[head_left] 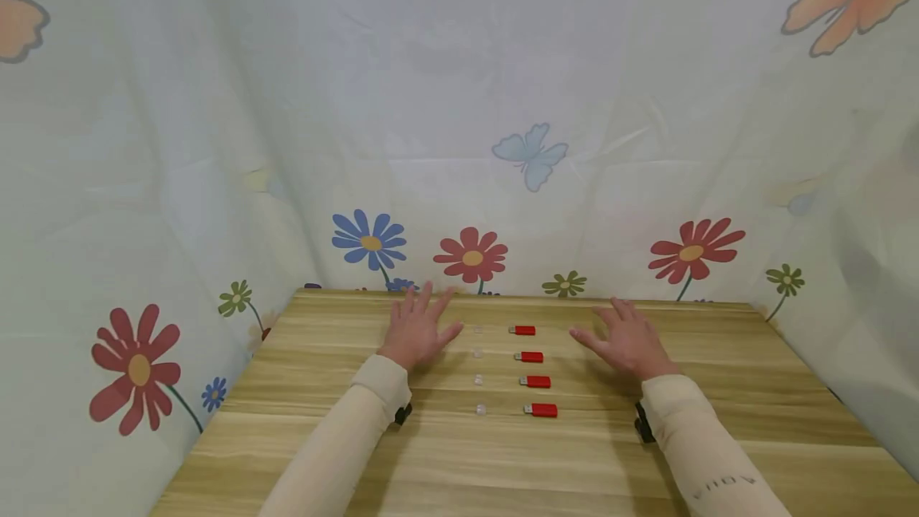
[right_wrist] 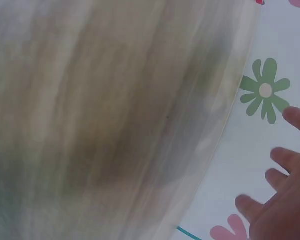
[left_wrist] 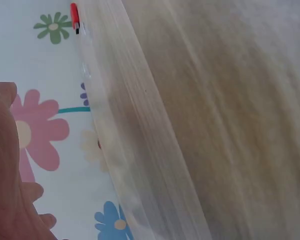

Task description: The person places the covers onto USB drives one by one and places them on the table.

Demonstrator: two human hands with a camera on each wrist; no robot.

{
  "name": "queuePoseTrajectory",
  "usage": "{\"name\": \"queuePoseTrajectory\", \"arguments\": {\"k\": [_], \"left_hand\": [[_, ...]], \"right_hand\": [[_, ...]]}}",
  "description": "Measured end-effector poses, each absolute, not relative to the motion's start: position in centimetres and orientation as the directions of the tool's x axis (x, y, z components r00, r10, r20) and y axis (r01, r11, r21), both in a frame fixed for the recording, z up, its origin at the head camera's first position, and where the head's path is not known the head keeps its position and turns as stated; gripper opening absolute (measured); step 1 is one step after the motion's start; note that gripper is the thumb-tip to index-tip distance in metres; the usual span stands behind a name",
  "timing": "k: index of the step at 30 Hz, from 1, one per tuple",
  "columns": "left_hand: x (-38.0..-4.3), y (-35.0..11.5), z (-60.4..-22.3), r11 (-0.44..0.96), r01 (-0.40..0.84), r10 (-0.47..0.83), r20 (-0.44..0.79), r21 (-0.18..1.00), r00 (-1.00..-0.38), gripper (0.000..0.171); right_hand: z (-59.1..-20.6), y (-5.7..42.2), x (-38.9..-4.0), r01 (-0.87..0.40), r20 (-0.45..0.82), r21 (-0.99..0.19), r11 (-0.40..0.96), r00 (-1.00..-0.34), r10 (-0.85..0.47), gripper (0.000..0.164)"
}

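Flanking four red USB sticks with exposed metal plugs and four small clear pieces, left hand and right hand are held spread, nothing gripped.

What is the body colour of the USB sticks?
The USB sticks have red bodies, clearest in the head view.

Clear pieces too small for sure identification

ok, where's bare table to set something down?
Table, near side: between the sleeves, in front of the four red USB sticks. Also outside the left hand and right hand. Crowded between the hands: those sticks and four clear bits.
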State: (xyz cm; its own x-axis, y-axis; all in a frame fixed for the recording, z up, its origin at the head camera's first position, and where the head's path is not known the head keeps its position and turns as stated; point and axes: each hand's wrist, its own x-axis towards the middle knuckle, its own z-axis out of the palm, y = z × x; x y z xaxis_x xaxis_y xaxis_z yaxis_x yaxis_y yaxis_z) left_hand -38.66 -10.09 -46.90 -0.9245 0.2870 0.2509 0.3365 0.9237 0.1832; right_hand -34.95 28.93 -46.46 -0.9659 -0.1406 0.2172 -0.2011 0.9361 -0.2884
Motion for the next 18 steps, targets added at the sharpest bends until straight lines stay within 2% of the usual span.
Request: {"name": "queuePoseTrajectory", "arguments": {"k": [6, 10, 18], "left_hand": [[-38.1, -9.9, -46.6, 0.913, 0.376, 0.334, 0.24, 0.159, -0.912, 0.073], [-37.4, -9.7, -46.5, 0.906, 0.399, 0.362, 0.23, 0.14, -0.904, 0.067], [-35.3, -8.7, -45.9, 0.872, 0.478, 0.453, 0.197, 0.104, -0.869, 0.064]], "right_hand": [[-46.9, 28.5, -35.0, -0.249, 0.187, -0.313, 0.917, -0.962, -0.198, 0.084], [-46.9, 27.9, -34.8, -0.276, 0.161, -0.339, 0.899, -0.959, -0.234, 0.08], [-46.3, 26.7, -33.7, -0.328, 0.163, -0.381, 0.864, -0.944, -0.287, 0.066]]}}
